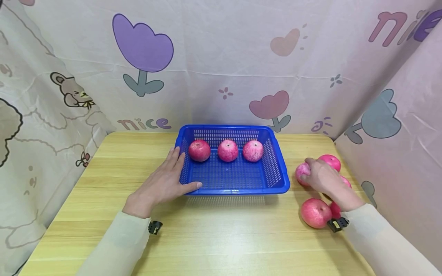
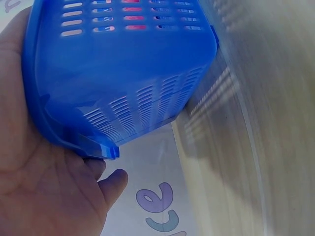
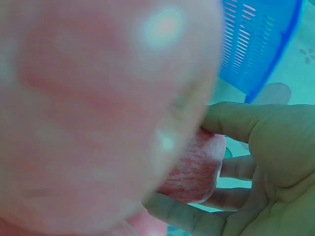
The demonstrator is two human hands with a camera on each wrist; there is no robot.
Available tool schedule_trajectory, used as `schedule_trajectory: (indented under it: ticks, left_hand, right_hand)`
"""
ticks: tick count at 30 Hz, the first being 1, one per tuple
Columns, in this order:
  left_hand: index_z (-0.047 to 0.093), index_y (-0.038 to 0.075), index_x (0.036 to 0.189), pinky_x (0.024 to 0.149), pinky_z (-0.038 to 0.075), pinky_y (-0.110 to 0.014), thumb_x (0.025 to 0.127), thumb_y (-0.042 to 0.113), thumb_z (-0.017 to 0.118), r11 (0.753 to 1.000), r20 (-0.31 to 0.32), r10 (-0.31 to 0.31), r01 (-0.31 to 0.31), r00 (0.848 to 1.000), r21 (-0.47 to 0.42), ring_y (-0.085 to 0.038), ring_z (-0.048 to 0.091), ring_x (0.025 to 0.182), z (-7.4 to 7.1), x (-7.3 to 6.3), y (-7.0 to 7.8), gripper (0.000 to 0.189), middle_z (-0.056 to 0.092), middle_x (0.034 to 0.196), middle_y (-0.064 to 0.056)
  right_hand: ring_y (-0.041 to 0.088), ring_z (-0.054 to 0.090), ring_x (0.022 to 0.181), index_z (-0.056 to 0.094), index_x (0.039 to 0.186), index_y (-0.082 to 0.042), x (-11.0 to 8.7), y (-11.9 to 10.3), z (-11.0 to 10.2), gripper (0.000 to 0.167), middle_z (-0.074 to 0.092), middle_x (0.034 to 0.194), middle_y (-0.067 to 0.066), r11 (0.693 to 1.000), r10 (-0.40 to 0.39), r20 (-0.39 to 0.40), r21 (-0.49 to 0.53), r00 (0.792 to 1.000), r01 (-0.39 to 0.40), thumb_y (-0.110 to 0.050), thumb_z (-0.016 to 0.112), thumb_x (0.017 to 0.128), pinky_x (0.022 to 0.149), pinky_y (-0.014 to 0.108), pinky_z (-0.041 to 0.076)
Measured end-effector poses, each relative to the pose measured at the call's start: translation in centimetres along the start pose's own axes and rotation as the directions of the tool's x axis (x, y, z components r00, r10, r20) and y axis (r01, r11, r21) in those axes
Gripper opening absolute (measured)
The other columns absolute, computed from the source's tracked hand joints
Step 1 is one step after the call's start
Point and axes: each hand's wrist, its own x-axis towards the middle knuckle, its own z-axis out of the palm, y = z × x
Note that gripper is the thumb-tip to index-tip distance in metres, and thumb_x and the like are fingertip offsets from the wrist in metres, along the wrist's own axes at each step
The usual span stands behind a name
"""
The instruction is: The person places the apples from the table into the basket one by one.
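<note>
A blue plastic basket [image 1: 238, 191] with slotted walls holds three red apples in a row along its back: a darker apple [image 1: 199, 150], a middle apple [image 1: 228, 150] and a streaked apple [image 1: 253, 150]. My left hand [image 1: 160, 186] rests on the basket's left rim, fingers extended along it and thumb over the front corner. The left wrist view shows the palm against the rim. To the right of the basket, my right hand [image 1: 324, 177] grips a streaked apple [image 3: 194, 169] from above, thumb and fingers around its sides.
More apples lie about the right hand: one behind it [image 1: 331, 161], a large one in front [image 1: 315, 213], and others partly hidden by the hand and wrist. The wooden table [image 1: 221, 237] meets a patterned cloth [image 1: 214, 96] at its back and right.
</note>
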Motion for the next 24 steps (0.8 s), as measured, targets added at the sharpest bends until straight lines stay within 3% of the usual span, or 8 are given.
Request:
schedule_trajectory:
  ticks: [14, 24]
  left_hand:
    - [0.013, 0.002, 0.169, 0.128, 0.019, -0.062, 0.08, 0.097, 0.047, 1.0, -0.005, -0.007, 0.007, 1.0, -0.005, -0.037, -0.004, 0.165, 0.1, 0.1, 0.0, 0.134, -0.005, 0.178, -0.018]
    - [0.013, 0.003, 0.169, 0.127, 0.02, -0.062, 0.08, 0.097, 0.047, 1.0, -0.004, -0.012, 0.012, 1.0, -0.008, -0.037, -0.006, 0.165, 0.2, 0.2, 0.0, 0.134, -0.006, 0.178, -0.018]
  right_hand:
    - [0.06, 0.05, 0.127, 0.043, 0.15, 0.008, -0.5, -1.5, -5.0, 0.07, 0.052, 0.138, 0.04, 0.996, -0.092, -0.129, -0.011, 0.987, 0.092, -0.03, 0.07, 0.098, 0.104, 0.077, 0.043]
    - [0.061, 0.042, 0.138, 0.039, 0.157, 0.003, -0.3, -5.1, -8.0, 0.073, 0.044, 0.152, 0.038, 0.992, -0.123, -0.16, -0.03, 0.979, 0.119, -0.035, 0.067, 0.101, 0.11, 0.079, 0.035]
